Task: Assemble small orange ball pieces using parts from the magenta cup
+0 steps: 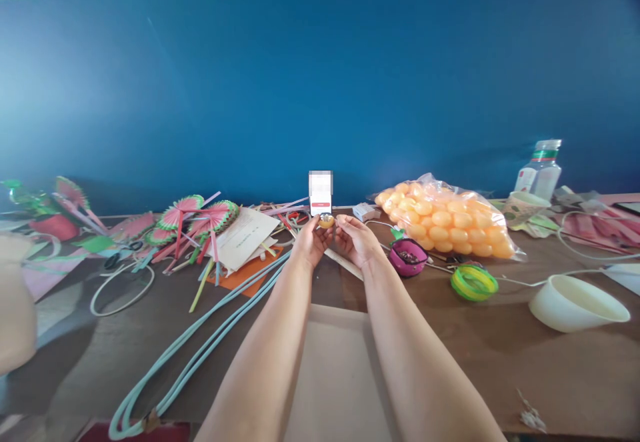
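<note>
In front of the lit phone (321,203), a small, shiny, round gold-coloured piece (327,221) sits between my two hands; its exact kind is too small to tell. My left hand (309,243) pinches it at its left side between thumb and fingers. Close by its right side, my right hand (356,242) is closed with thumb and fingertips together. Whatever those right fingertips hold is too small to make out. Under the hands, a pale flat strip (345,265) lies across the brown table (440,349).
A clear bag of orange egg-shaped balls (450,219), a purple pouch (407,259), a green-yellow coil (474,282), a white tub (575,302) and a bottle (543,170) stand right. Left are watermelon-patterned paper fans (183,219), papers (245,237) and light-blue tubes (200,342). A blue panel (320,82) rises behind.
</note>
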### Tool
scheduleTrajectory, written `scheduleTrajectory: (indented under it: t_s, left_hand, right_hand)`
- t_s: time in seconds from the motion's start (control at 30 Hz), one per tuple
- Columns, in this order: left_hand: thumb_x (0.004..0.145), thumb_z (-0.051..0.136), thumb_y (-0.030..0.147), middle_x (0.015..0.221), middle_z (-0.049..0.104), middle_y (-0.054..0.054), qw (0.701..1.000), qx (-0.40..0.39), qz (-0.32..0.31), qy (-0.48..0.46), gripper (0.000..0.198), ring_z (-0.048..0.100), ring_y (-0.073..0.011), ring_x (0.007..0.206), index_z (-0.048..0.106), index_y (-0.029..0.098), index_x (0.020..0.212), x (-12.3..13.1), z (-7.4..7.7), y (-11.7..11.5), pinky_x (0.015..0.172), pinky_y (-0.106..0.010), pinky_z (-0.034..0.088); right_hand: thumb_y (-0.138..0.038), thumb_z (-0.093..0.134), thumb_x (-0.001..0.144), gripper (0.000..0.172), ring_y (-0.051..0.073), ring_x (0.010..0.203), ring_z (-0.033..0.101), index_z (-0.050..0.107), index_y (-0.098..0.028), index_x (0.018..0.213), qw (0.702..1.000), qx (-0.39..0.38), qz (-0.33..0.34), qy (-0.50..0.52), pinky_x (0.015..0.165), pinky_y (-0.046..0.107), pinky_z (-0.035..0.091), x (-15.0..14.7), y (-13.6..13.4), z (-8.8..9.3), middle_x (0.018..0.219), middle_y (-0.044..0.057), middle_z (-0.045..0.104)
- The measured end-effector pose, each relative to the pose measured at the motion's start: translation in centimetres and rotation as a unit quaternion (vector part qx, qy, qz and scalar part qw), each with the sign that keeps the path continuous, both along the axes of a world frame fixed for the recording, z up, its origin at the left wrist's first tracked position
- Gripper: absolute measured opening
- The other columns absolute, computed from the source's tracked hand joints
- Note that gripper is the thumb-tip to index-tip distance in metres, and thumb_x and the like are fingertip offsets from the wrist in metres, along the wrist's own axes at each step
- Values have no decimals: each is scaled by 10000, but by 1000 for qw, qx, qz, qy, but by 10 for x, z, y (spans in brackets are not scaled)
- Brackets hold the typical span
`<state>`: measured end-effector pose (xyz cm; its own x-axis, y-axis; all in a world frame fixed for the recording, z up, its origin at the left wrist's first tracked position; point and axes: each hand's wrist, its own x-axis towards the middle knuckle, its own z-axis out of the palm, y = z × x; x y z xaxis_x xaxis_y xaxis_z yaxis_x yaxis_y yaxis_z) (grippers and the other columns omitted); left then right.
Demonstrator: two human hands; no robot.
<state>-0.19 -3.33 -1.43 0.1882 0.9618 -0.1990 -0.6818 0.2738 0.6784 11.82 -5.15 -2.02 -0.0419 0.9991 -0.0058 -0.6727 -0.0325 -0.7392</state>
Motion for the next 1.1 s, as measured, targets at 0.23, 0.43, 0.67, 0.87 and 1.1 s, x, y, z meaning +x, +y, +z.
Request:
scheduleTrajectory:
  t_s: [0.23, 0.43, 0.67, 0.87, 1.1]
  left_hand:
    - [868, 589, 282, 693, 641, -51, 1000, 0, -2, 8, 185, 596, -104, 575, 648, 111, 907, 1, 0, 0, 569, -206, 492]
    - [875, 586, 280, 691, 646, -49, 1000, 0, -7, 12, 187, 592, -99, 564, 649, 107, 903, 1, -1, 0, 561, -200, 481]
    - [884, 575, 284, 695, 654, -47, 1000, 0, -5, 10, 192, 589, -97, 564, 655, 113, 916, 1, -2, 1, 563, -203, 479]
    - [901, 556, 285, 671, 649, -51, 1000, -1, -7, 17, 209, 581, -95, 549, 657, 102, 881, 2, 1, -1, 550, -201, 475]
    - [897, 565, 289, 677, 647, -53, 1000, 7, -6, 26, 209, 581, -95, 553, 659, 104, 878, 2, 0, 0, 544, -200, 471]
  right_hand:
    - [-250, 846, 614, 255, 46, 501, 528, 645, -174, 752, 999, -3, -9, -31, 458, 123, 436, -2, -2, 2, 592, -47, 616]
    - [-300, 871, 554, 336, 29, 475, 443, 634, -171, 753, 999, 2, -4, -51, 413, 113, 326, 0, -3, 1, 557, -69, 566]
    - [-304, 869, 541, 342, 29, 471, 419, 635, -164, 748, 999, -13, -3, -48, 405, 131, 292, 0, -2, 1, 565, -68, 560]
    - [-297, 878, 536, 354, 22, 471, 411, 620, -164, 738, 999, -5, 10, -36, 401, 117, 275, 0, -2, 0, 575, -63, 566]
    - [-298, 879, 540, 360, 20, 452, 389, 611, -166, 740, 999, -7, 16, -40, 391, 117, 252, 1, -1, 0, 563, -69, 551]
